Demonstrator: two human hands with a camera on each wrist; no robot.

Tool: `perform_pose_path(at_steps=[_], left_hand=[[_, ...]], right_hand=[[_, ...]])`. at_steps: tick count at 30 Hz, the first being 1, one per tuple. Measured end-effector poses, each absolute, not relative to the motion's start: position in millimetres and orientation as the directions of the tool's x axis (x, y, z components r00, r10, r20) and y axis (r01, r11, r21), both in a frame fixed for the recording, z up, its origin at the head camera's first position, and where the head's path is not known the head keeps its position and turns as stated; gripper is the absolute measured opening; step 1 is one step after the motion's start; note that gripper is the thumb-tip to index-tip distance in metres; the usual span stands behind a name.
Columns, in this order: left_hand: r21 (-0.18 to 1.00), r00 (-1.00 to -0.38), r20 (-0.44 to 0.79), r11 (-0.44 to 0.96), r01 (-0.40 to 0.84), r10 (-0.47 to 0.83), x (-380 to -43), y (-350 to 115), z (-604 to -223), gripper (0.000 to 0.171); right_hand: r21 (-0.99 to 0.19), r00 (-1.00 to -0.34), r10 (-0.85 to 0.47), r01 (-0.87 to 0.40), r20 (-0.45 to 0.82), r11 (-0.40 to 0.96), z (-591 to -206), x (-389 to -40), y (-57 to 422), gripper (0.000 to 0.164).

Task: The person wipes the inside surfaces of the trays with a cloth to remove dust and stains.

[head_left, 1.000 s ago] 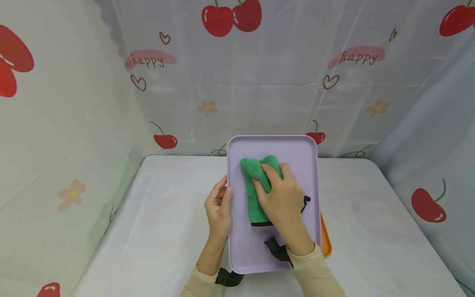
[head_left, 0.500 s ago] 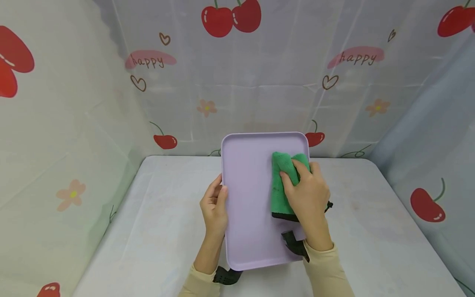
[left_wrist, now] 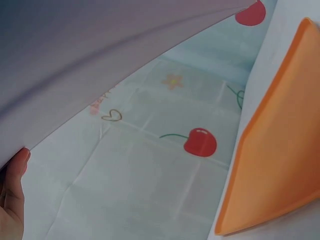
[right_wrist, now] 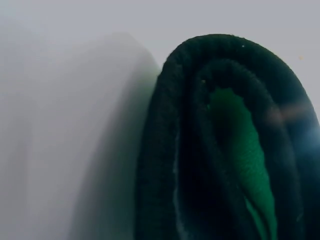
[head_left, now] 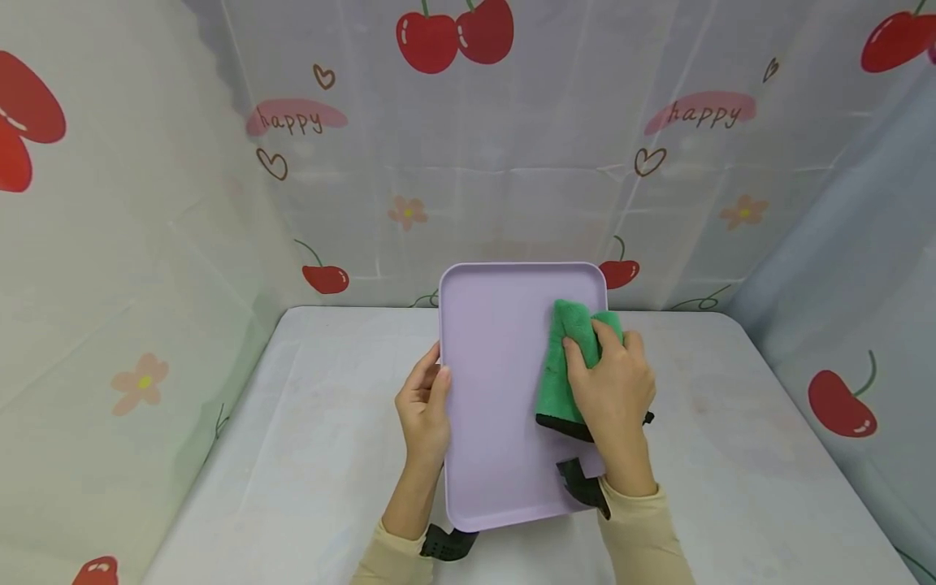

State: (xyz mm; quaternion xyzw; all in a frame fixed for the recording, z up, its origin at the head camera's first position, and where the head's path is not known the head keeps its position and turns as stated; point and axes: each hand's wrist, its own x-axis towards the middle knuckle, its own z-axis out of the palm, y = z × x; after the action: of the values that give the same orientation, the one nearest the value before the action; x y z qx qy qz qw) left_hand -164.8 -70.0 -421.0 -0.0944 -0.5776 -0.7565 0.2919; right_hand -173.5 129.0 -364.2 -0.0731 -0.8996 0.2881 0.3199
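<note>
Lilac tray [head_left: 497, 382] held above bench [head_left: 329, 439]; left hand [head_left: 424, 410], fingers pinching tray's left rim; right hand [head_left: 616, 386], fingers gripping green cloth [head_left: 561, 382] (black-edged) against tray's right side.

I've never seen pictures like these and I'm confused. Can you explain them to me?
There's no robot here: each grip is a person's bare hand. The widest picture comes from a camera on the person's head. The left grip holds a purple tray by its edge, and the right grip holds a folded green cloth at the tray's right side. The left wrist's camera peeks below the purple tray and sees an orange tray on the white table. The right wrist's camera is so close that it shows mostly the cloth's dark edging.
</note>
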Motion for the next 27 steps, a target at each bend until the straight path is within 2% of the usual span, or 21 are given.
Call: perform_pose_path(at_steps=[9, 17, 27], left_hand=[[0.822, -0.823, 0.467, -0.184, 0.539, -0.323, -165, -70, -420, 0.036], [0.833, -0.831, 0.458, -0.175, 0.525, -0.317, -166, -69, -421, 0.035], [0.835, -0.837, 0.454, -0.183, 0.519, -0.306, -165, -66, -423, 0.035]], right_hand=[[-0.576, -0.774, 0.323, -0.065, 0.544, 0.815, -366, -172, 119, 0.041], [-0.530, -0.769, 0.251, -0.131, 0.588, 0.838, -368, -168, 99, 0.041], [-0.411, -0.686, 0.109, -0.293, 0.719, 0.863, -365, -160, 65, 0.036]])
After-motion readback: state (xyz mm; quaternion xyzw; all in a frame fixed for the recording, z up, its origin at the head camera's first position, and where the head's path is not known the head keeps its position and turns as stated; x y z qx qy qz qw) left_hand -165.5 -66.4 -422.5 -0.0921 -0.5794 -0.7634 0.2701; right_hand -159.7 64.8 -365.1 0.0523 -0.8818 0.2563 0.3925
